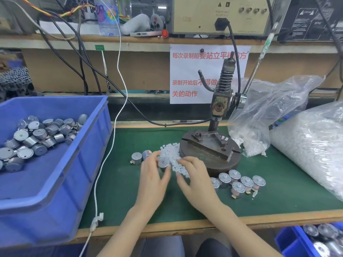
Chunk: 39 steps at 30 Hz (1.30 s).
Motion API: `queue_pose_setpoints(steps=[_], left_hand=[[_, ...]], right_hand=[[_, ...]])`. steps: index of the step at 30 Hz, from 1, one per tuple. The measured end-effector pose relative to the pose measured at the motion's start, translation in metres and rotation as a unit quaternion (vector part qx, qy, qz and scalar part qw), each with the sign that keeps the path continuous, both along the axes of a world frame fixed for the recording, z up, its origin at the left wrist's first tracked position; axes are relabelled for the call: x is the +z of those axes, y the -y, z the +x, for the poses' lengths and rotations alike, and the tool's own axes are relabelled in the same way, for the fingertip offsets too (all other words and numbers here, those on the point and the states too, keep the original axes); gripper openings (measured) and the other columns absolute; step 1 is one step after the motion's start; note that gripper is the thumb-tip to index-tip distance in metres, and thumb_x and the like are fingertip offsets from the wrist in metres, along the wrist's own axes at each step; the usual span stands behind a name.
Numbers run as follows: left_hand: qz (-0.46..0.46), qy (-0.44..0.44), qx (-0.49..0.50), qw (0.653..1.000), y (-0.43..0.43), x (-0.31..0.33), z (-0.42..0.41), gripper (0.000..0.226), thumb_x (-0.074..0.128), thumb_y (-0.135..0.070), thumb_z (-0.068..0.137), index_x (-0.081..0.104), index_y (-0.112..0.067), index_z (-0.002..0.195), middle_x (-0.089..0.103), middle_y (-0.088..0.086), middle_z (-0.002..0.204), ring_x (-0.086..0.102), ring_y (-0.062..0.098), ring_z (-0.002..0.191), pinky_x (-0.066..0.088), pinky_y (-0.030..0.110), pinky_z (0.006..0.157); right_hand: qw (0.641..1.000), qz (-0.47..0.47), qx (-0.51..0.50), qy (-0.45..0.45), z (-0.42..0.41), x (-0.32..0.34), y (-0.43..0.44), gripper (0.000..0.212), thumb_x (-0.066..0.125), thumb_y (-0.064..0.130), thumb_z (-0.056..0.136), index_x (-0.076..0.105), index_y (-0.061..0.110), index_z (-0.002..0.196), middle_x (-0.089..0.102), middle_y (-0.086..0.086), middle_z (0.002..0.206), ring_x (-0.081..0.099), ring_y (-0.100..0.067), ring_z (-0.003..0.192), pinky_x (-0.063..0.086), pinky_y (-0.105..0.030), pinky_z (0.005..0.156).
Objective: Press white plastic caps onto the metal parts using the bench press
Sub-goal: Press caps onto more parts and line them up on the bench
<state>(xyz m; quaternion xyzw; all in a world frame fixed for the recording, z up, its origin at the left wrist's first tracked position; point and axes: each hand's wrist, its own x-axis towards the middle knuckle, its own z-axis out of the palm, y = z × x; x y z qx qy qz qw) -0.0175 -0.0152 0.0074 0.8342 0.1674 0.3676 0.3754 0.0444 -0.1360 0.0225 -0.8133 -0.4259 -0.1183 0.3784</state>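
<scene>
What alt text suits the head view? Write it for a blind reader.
A person's left hand holds a round metal part while the right hand touches a pile of white plastic caps on a green mat, beside a bench press. A blue bin of metal parts sits at left; more parts stand at right.

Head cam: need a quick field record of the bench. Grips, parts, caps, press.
left grip: holds one metal part
right grip: fingertips in the loose caps; pinch unclear
press: no part in the fixture, lever raised to the right
bin: blue, far left, holds metal parts
loose parts: pair left of the grips, cluster to their right, in front of the press
bags: clear plastic, white pieces inside, far right
</scene>
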Motion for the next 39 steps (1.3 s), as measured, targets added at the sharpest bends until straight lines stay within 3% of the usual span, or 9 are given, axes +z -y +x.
queue_pose_setpoints(steps=[4,7,11,14,17,22,26,31,39], left_hand=[[-0.101,-0.006,-0.062,0.993,0.014,0.000,0.009,0.041,0.057,-0.017,0.090,0.041,-0.027,0.126,0.051,-0.005,0.112,0.053,0.010,0.101,0.041,0.015,0.086],[-0.060,-0.002,-0.074,0.995,0.016,-0.003,0.009,0.034,0.055,-0.013,0.091,0.047,-0.023,0.123,0.047,-0.020,0.110,0.047,0.001,0.107,0.034,0.006,0.092],[-0.045,0.011,-0.099,0.994,0.018,-0.004,0.010,0.023,0.054,-0.013,0.092,0.051,-0.031,0.105,0.051,-0.015,0.102,0.048,-0.004,0.100,0.034,0.005,0.085],[-0.160,0.011,-0.066,0.985,0.013,-0.003,0.014,0.017,0.058,-0.019,0.089,0.054,-0.034,0.093,0.058,-0.007,0.099,0.056,0.003,0.092,0.042,0.009,0.079],[-0.261,0.003,-0.060,0.963,0.010,0.000,0.016,0.008,0.062,-0.022,0.087,0.058,-0.028,0.087,0.065,-0.002,0.091,0.062,0.012,0.084,0.050,0.022,0.076],[-0.327,0.012,-0.054,0.943,0.005,-0.001,0.017,0.011,0.055,-0.024,0.091,0.063,-0.024,0.084,0.067,-0.009,0.073,0.061,0.003,0.069,0.046,0.009,0.064],[-0.112,-0.063,-0.018,0.992,0.005,-0.009,0.020,0.015,0.055,-0.011,0.090,0.066,-0.017,0.098,0.056,-0.001,0.091,0.055,0.011,0.082,0.040,0.009,0.074],[0.129,-0.119,-0.044,0.984,0.012,-0.017,0.022,0.019,0.059,-0.023,0.088,0.067,-0.018,0.104,0.046,-0.004,0.096,0.039,0.015,0.091,0.032,0.020,0.083],[0.187,-0.139,-0.023,0.972,0.014,-0.018,0.022,0.020,0.054,-0.026,0.091,0.063,-0.013,0.103,0.052,0.002,0.102,0.044,0.020,0.094,0.038,0.031,0.087]], right_hand=[[0.943,0.079,0.010,-0.323,0.004,0.014,-0.024,0.024,0.047,0.024,0.096,0.059,0.022,0.117,0.057,0.016,0.109,0.053,-0.002,0.105,0.036,-0.008,0.084],[0.889,0.161,0.092,-0.419,0.012,0.005,-0.022,0.019,0.048,0.017,0.096,0.067,0.017,0.097,0.069,0.013,0.090,0.062,0.000,0.088,0.044,-0.008,0.072],[0.815,0.259,0.139,-0.500,0.017,-0.008,-0.010,0.021,0.045,0.007,0.094,0.065,0.008,0.098,0.072,-0.005,0.092,0.067,-0.014,0.085,0.052,-0.023,0.070],[0.830,0.245,0.116,-0.487,0.018,-0.015,-0.010,0.023,0.049,-0.003,0.089,0.062,0.008,0.105,0.069,-0.015,0.102,0.067,-0.023,0.089,0.054,-0.034,0.080],[0.865,0.200,0.097,-0.450,0.016,-0.016,-0.011,0.025,0.058,0.003,0.088,0.060,0.016,0.109,0.067,-0.008,0.106,0.067,-0.018,0.088,0.054,-0.032,0.082],[0.926,0.180,0.013,-0.332,0.010,-0.018,-0.013,0.025,0.062,0.021,0.087,0.054,0.041,0.099,0.062,0.003,0.097,0.065,-0.015,0.080,0.055,-0.031,0.075],[0.925,0.246,-0.027,-0.288,0.009,-0.020,-0.011,0.024,0.053,0.018,0.092,0.051,0.033,0.110,0.058,-0.005,0.112,0.063,-0.018,0.093,0.054,-0.035,0.081],[0.933,0.237,-0.072,-0.260,0.011,-0.021,-0.012,0.022,0.046,0.018,0.096,0.052,0.022,0.117,0.064,-0.010,0.106,0.064,-0.020,0.092,0.050,-0.038,0.086],[0.944,0.205,-0.086,-0.245,0.010,-0.020,-0.014,0.029,0.041,0.017,0.098,0.051,0.017,0.125,0.061,-0.012,0.109,0.060,-0.028,0.099,0.045,-0.044,0.091]])
